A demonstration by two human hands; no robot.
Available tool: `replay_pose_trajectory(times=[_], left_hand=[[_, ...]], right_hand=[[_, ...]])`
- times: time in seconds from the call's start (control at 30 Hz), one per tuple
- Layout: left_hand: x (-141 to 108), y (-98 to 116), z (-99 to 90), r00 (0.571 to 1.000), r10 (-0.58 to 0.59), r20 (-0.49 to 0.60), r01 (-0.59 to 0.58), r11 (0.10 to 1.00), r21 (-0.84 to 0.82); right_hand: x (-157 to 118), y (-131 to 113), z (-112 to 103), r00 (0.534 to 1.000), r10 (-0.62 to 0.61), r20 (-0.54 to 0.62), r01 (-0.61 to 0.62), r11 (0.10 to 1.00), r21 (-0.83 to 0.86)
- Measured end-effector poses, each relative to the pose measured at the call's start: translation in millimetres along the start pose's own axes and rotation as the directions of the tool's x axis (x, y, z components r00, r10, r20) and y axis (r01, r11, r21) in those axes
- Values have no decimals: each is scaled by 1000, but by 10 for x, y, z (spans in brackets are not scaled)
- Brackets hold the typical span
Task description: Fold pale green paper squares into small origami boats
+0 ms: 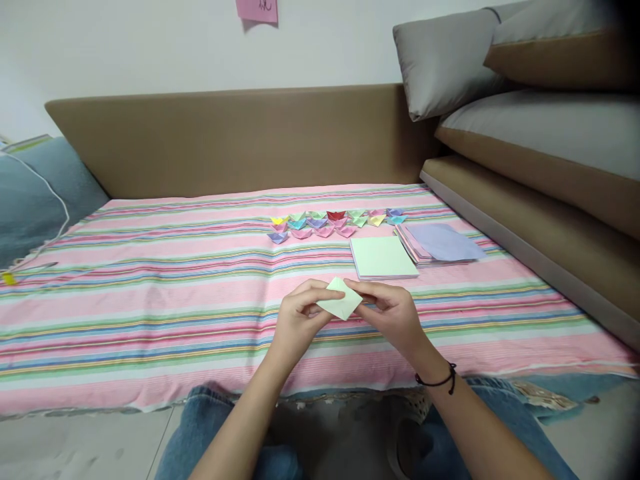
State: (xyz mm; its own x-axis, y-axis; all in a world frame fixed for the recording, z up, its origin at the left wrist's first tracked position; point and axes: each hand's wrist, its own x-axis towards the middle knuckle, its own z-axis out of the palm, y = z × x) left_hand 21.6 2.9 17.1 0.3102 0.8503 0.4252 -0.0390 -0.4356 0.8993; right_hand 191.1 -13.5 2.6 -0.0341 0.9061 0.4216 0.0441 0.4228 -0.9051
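Note:
Between my two hands is a small piece of pale green folded paper [342, 301], held as a diamond above the striped cloth. My left hand [301, 312] pinches its left side, one finger lying across the front. At the right corner, my right hand [387, 308] grips the paper between thumb and fingers; a dark cord bracelet [440, 380] circles that wrist. Just beyond my hands lies a stack of pale green square paper [384, 257]. Farther back, several small folded paper boats [324, 231] in many colours stand in rows.
A striped cloth [150, 300] covers the seat before me. Pink and purple paper sheets [445, 241] lie beside the green stack. Grey and brown cushions [545, 140] are piled at the right, and a brown backrest [240, 143] runs along the wall. A white cable [55, 193] hangs at the left.

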Motion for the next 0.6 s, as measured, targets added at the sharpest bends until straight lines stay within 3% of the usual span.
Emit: replay_pose_trajectory(times=[0.27,0.5,0.6], left_hand=[[0,-12,-14,999,40,14,-42,995,95],[4,-6,-18,999,35,-36,-33,998,61],[8,-12,-19,998,46,-43,-44,998,55]], right_hand=[[12,-35,-24,992,-123,35,127,978,-164],[0,-53,7,994,-83,66,84,996,-21],[-4,-56,7,989,-107,104,112,993,-38]])
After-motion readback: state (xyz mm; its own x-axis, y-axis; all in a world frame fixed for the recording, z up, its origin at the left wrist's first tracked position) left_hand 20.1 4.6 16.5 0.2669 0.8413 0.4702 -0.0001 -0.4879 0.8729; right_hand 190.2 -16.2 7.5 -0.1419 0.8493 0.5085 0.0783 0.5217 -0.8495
